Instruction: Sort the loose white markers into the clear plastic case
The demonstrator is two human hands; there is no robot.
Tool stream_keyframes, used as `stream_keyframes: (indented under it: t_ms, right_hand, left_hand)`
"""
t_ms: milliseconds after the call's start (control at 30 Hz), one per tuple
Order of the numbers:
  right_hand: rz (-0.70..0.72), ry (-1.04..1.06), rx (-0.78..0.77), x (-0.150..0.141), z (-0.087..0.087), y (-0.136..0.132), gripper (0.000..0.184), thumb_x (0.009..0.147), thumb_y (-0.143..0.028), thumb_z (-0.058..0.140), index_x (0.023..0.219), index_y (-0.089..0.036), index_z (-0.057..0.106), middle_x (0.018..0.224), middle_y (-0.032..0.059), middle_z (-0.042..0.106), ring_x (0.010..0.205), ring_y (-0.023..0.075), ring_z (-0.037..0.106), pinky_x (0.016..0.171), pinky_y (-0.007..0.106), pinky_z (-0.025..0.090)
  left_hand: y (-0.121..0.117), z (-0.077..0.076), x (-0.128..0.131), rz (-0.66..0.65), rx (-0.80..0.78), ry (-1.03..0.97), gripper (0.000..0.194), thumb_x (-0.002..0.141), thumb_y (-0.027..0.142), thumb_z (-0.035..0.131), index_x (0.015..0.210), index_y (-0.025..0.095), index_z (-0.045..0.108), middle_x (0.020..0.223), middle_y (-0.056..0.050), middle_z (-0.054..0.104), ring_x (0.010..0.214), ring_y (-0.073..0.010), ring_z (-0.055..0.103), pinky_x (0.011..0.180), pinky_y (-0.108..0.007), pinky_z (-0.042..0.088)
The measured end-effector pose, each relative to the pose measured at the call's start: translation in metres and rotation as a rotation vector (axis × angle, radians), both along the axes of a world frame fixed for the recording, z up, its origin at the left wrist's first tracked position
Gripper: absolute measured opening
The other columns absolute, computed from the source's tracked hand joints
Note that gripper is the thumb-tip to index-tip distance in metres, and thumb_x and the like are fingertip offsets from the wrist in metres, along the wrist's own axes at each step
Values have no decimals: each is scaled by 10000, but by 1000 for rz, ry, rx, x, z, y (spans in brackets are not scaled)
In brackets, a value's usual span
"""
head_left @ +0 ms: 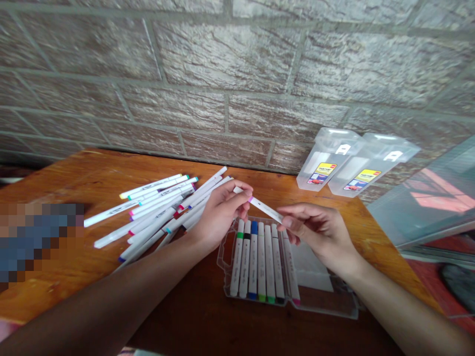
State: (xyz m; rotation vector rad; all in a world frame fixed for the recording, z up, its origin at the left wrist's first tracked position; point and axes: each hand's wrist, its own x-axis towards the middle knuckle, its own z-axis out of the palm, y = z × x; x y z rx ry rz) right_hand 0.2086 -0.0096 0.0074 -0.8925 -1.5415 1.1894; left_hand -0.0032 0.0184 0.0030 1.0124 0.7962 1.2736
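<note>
Both hands hold one white marker [265,208] with a purple band, tilted above an open clear plastic case [322,307]. My left hand [226,210] pinches its capped upper end. The lower right end sits between the thumb and fingers of my right hand [315,230]. Below, a row of white markers [261,267] lies side by side in the case, with green, black and blue bands or ends. One marker with a pink end [293,277] lies by the hinge, near a white sheet [313,272]. A loose pile of markers [159,212] spreads left of my left hand, partly hidden by it.
Two clear plastic containers [319,163] with yellow and blue labels stand at the back right of the wooden table [92,183]. A brick wall [185,99] rises right behind it. A blurred-out patch [37,242] covers the left edge. Glass panelling [430,198] borders the right side.
</note>
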Motion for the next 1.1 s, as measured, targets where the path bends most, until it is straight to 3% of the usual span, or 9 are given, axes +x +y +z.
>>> stream_keyframes:
  t_ms: [233, 500, 733, 1100]
  right_hand:
    - [44, -79, 43, 0, -7, 1, 228, 850, -329, 820, 1034, -194, 813, 770, 51, 785, 577, 126, 654, 511, 230, 532]
    - [89, -225, 91, -1, -13, -1, 176, 915, -349, 746, 1006, -211, 805, 814, 43, 765, 662, 157, 654, 585, 275, 533]
    - [-18, -358, 272, 3, -13, 0, 142, 933, -326, 727, 1009, -225, 793, 765, 43, 731, 759, 212, 689, 672, 329, 561]
    - [-29, -373, 417, 4, -8, -1, 181, 912, -234, 735, 1083, -248, 795, 1012, 86, 808, 878, 233, 753, 771, 357, 596]
  left_hand:
    - [-4, 2, 2, -59, 97, -80, 232, 863, 331, 766, 1008, 156, 721, 723, 28, 562, 583, -85, 491, 560, -233, 460]
    - [-17, 13, 3, -2, 255, 205, 244, 883, 374, 743, 1001, 162, 769, 672, 6, 606, 560, -103, 511, 546, -225, 403]
    - [-32, 16, -1, 36, 609, 463, 220, 889, 231, 712, 1086, 236, 809, 1048, -101, 694, 841, -193, 648, 757, -287, 512]
    - [-39, 15, -2, -72, 837, 581, 307, 933, 174, 653, 1203, 248, 778, 1116, -128, 748, 878, -207, 706, 820, -319, 563]
